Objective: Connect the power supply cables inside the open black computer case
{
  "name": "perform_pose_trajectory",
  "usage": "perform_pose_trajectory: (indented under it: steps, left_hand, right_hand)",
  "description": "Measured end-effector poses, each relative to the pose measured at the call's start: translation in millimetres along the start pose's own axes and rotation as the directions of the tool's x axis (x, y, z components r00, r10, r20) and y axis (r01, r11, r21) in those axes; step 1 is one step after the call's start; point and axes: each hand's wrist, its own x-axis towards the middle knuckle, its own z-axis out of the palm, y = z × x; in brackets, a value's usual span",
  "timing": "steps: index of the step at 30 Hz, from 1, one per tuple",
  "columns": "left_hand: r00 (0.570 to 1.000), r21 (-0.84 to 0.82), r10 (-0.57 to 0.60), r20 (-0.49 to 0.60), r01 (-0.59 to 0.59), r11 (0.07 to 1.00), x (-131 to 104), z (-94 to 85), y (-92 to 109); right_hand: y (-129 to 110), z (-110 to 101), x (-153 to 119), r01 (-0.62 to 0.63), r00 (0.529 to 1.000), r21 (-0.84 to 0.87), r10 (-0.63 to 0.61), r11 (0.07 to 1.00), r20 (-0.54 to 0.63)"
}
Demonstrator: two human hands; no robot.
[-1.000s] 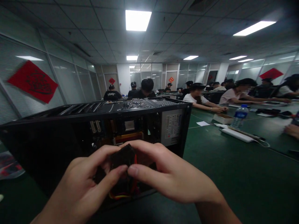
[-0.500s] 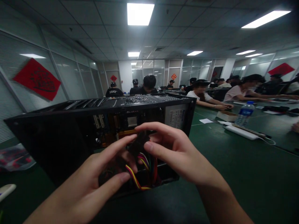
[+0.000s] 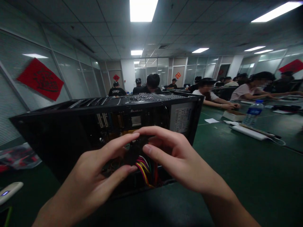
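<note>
My left hand [image 3: 94,167] and my right hand [image 3: 175,154] meet in front of the open side of a black computer case [image 3: 56,138]. Between their fingertips is a dark power connector [image 3: 134,152], from which colored wires [image 3: 145,171] in yellow, red, purple and white hang down. The right thumb and fingers close on the connector; the left thumb and index finger curve round its other side. Inside the case, a motherboard with a silver square [image 3: 136,121] shows, and a labeled power supply [image 3: 181,118] fills the upper right corner. The lower interior is dark and partly hidden by my hands.
The case lies on a green table [image 3: 236,176]. On the right are a water bottle [image 3: 253,113], a small open box [image 3: 234,115], a white power strip [image 3: 249,132] and white paper [image 3: 211,120]. A plastic bag [image 3: 21,156] and a white device [image 3: 10,192] lie left. Several people sit beyond.
My left hand has come closer to the right one, bringing the yellow and purple wires against the connector and other wires. The whole view has shifted slightly.
</note>
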Motion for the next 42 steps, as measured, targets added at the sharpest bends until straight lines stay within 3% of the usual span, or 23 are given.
perform_pose_trajectory:
  steps: [7,17,22,25,29,32,37,39,42]
  left_hand:
    - [1.0,0.037,0.011,0.009,-0.012,0.999,-2,-0.1,-5]
    - [0.993,0.005,-0.022,0.113,0.022,1.0,0,0.1,-15]
    - [0.981,0.033,-0.064,0.185,0.059,0.998,4,0.3,-24]
    - [0.978,0.049,-0.078,0.194,0.07,0.996,8,2.3,-35]
    - [0.973,0.024,-0.117,0.197,0.115,0.993,13,5.9,-53]
    - [0.968,0.011,-0.146,0.203,0.147,0.989,13,8.1,-62]
    - [0.968,-0.021,-0.146,0.204,0.153,0.988,14,12.6,-65]
    - [0.968,-0.039,-0.147,0.201,0.158,0.987,15,15.7,-65]
    - [0.975,-0.045,-0.159,0.156,0.168,0.985,17,21.0,-69]
  right_hand:
    - [1,1,1,0.023,1.0,-0.062,-0.023,0.998,-0.006]
    - [2,2,2,0.003,0.999,-0.146,0.004,0.989,0.048]
    - [21,-1,14,0.102,0.992,-0.233,-0.083,0.967,0.09]
    - [48,-3,27,0.23,0.973,-0.377,-0.208,0.897,0.099]
    - [81,-1,37,0.378,0.925,-0.612,-0.312,0.695,0.217]
    - [89,3,38,0.42,0.896,-0.694,-0.39,0.585,0.214]
    - [93,3,39,0.537,0.794,-0.736,-0.543,0.412,0.275]
    - [98,2,40,0.555,0.778,-0.74,-0.553,0.38,0.299]
    - [107,2,41,0.517,0.81,-0.757,-0.514,0.399,0.282]
